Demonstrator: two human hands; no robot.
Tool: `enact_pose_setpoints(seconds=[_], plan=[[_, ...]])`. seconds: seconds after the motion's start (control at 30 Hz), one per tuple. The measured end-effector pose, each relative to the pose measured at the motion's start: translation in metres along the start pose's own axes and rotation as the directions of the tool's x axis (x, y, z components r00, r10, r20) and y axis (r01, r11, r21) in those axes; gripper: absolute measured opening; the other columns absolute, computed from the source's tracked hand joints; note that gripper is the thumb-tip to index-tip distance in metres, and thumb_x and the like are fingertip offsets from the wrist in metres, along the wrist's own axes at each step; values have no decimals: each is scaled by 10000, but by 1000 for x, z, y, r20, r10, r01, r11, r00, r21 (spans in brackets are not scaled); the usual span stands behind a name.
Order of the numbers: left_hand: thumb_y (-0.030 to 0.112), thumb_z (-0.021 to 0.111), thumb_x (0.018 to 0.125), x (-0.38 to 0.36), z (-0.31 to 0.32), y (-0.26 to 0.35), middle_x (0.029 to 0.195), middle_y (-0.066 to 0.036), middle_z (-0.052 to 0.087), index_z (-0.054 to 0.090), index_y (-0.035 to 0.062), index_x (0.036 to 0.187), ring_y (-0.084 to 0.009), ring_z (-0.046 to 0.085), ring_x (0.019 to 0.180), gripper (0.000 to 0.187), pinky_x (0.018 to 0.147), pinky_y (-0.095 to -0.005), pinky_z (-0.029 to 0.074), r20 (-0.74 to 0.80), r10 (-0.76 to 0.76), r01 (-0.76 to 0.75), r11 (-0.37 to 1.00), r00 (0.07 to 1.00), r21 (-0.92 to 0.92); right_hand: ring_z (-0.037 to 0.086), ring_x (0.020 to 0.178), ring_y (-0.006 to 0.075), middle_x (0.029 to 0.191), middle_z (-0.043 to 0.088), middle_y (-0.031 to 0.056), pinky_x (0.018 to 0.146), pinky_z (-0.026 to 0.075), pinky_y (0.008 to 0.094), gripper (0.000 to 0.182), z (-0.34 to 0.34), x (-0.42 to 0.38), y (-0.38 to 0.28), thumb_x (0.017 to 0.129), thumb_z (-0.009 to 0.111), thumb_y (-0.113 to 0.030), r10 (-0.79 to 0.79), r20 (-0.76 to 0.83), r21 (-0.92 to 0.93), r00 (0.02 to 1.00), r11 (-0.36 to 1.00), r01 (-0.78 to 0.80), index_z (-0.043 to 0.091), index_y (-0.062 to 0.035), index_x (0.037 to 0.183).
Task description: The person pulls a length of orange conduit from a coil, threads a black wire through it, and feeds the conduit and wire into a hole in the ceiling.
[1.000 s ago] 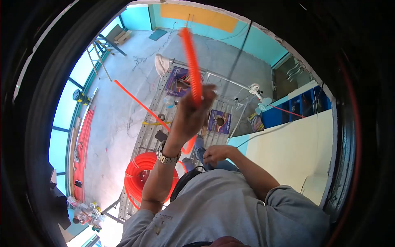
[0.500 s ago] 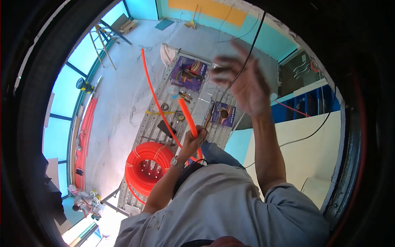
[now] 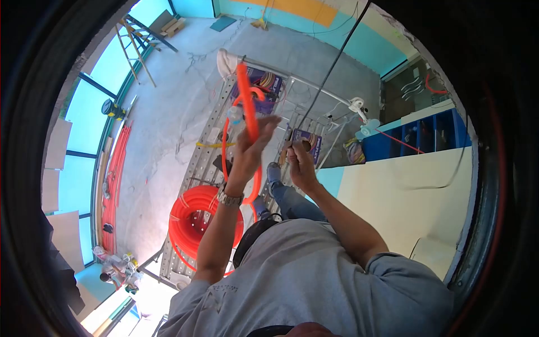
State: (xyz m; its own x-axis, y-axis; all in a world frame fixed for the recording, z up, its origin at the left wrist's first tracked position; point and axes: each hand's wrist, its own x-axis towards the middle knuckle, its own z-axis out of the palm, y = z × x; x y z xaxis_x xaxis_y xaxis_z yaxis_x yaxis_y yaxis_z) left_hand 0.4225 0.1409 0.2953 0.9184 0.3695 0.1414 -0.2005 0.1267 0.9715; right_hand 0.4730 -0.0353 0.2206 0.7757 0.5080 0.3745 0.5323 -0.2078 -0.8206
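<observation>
Lighting: bright daylight, strongest at lower left, where the floor is washed out to near white. Windows along the left edge glow pale turquoise. Concrete evenly lit, shadows soft and faint. Cream wall panel at right bright and flat, no glare.
Distortion: heavy fisheye; straight lines bow, the scaffold deck curves. Thick black ring of lens housing surrounds the round picture, with a faint red fringe at right.
Sharpness: centre fairly crisp; left hand and orange corrugated tube slightly smeared by motion. Grey shirt close to lens, soft. Colours saturated
</observation>
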Motion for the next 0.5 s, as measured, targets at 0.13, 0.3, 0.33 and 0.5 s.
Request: enact_pose_setpoints(seconds=[0.13,0.3,0.33,0.5], plan=[[199,564,1066,11,56,64,1010,-109,708,656,-35,1158,-142,674,850,267,798,-269,519,26,72,-55,908,997,-415,673,756,390,831,645,182,608,479,415,179,9,-7,5,1005,579,-127,-2,83,23,997,1000,0,575,-81,1179],[137,636,1022,4,57,32,820,29,607,645,-18,1079,-27,522,718,165,601,-204,408,-38,-4,-8,948,999,-318,684,1014,336,1111,674,153,1070,310,565,408,11,-32,40,958,630,-263,-15,301,-33,953,999,26,559,-91,1321],[128,635,1019,-5,55,34,863,16,625,647,-16,1082,-37,543,778,158,671,-215,446,-58,-6,-11,957,998,-288,680,1023,316,1142,672,139,1099,288,558,399,4,-27,44,975,611,-240,66,405,0,912,997,-72,557,-88,1339],[71,621,997,-23,43,48,847,-1,642,672,-9,1045,-56,561,769,107,680,-246,468,-25,68,-70,992,997,-106,665,1052,237,1229,655,128,1045,427,433,437,-57,60,-33,1052,533,-229,124,489,391,863,853,-344,492,-36,1443]])
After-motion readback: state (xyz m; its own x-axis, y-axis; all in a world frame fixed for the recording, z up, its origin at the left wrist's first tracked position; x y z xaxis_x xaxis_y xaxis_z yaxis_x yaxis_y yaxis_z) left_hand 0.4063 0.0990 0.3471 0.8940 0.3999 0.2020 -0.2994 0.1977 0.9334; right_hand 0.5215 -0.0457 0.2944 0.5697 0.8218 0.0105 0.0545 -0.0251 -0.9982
